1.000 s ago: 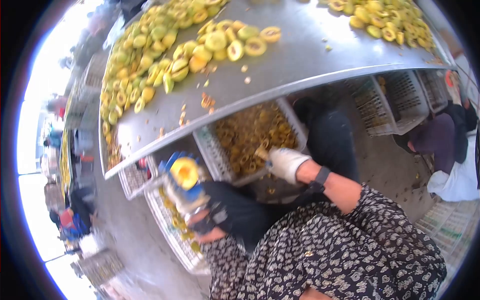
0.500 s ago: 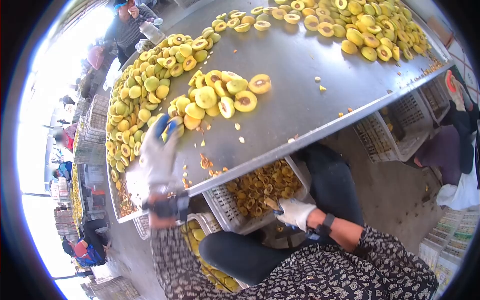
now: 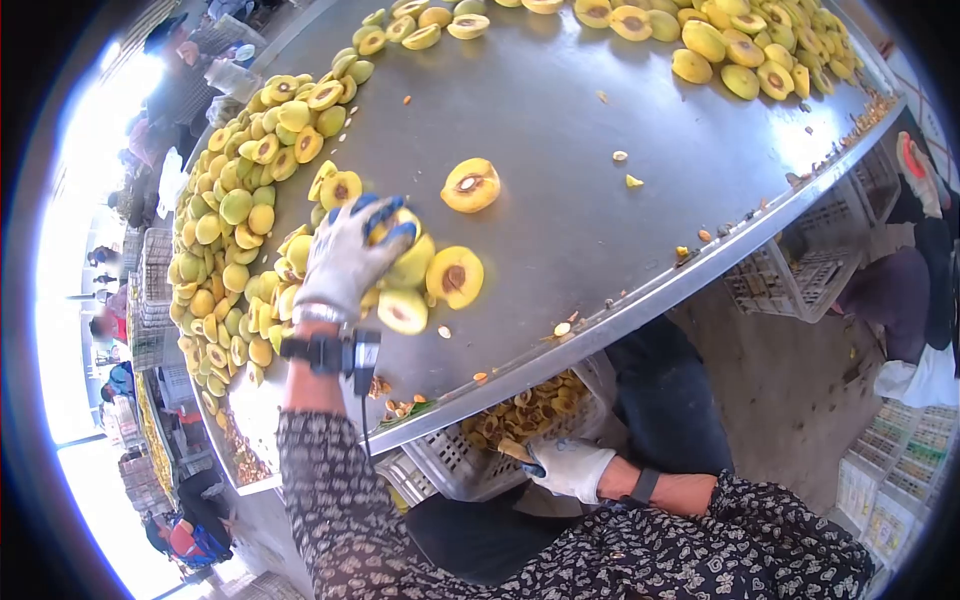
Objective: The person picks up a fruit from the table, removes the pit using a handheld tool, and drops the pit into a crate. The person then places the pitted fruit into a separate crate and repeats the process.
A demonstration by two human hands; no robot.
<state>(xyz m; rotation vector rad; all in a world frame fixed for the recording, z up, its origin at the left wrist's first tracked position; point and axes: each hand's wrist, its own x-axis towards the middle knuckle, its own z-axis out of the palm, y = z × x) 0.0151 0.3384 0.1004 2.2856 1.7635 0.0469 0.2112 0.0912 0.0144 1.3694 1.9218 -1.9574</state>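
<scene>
My left hand [image 3: 355, 252], in a whitish glove with blue fingertips, is on the metal table. Its fingers curl over yellow peach halves [image 3: 408, 262], touching them; part of this fruit is hidden underneath. To its right lie a cut peach half with a dark centre [image 3: 456, 277] and another with a pale stone or kernel [image 3: 470, 185]. My right hand [image 3: 568, 468], also gloved, is closed around a tool with a short wooden handle [image 3: 516, 450]. It is below the table edge, beside a crate [image 3: 455, 470] of brownish fruit pieces; the tool's other end is hidden.
Piles of peach halves cover the table's left side [image 3: 225, 215] and far right [image 3: 765, 45]. The raised metal rim [image 3: 600, 325] runs in front of me. Another crate [image 3: 800, 270] stands under the table at right. Other people sit or stand to the left and right.
My left hand has moved into the nearer cluster of peach halves, which is now rearranged, with one half apart. My right hand has shifted slightly left and down, still holding the tool.
</scene>
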